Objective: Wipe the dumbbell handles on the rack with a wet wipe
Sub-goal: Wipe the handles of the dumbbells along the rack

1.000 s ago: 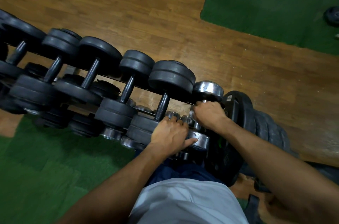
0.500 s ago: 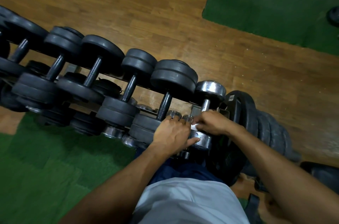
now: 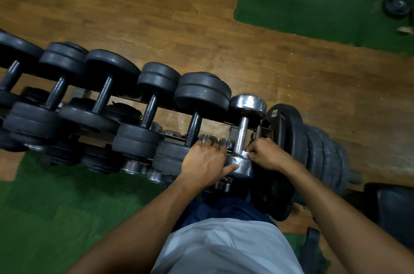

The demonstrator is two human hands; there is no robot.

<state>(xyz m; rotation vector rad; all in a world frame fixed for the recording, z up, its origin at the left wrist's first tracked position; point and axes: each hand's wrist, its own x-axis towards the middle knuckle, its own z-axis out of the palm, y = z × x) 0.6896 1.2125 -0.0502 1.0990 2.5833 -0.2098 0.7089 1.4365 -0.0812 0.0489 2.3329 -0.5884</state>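
- The chrome dumbbell (image 3: 242, 133) lies at the right end of the rack's (image 3: 172, 114) top row, its far head up near the wooden floor (image 3: 156, 16) and its near head close to the person.
- The right hand (image 3: 265, 155) has its grip curled tight around a small white wet wipe (image 3: 245, 153), pinching it against the base of the chrome handle, right where the handle meets the near head.
- The left hand (image 3: 205, 162) rests on the near head of that dumbbell, grip loose, thumb stretched out along the chrome, fingers laid over the neighbouring black dumbbell's (image 3: 195, 121) near head; it grasps nothing.
- More black dumbbells (image 3: 105, 98) fill the top row to the left, all handles running the same way.
- Smaller chrome weights (image 3: 134, 167) sit on a lower row beneath, partly hidden.
- Black weight plates (image 3: 313, 146) stand on edge just right of the rack.
- Green mats (image 3: 313, 0) cover the floor at top right and bottom left.
- Two dark round weights (image 3: 396, 5) lie on the far mat.
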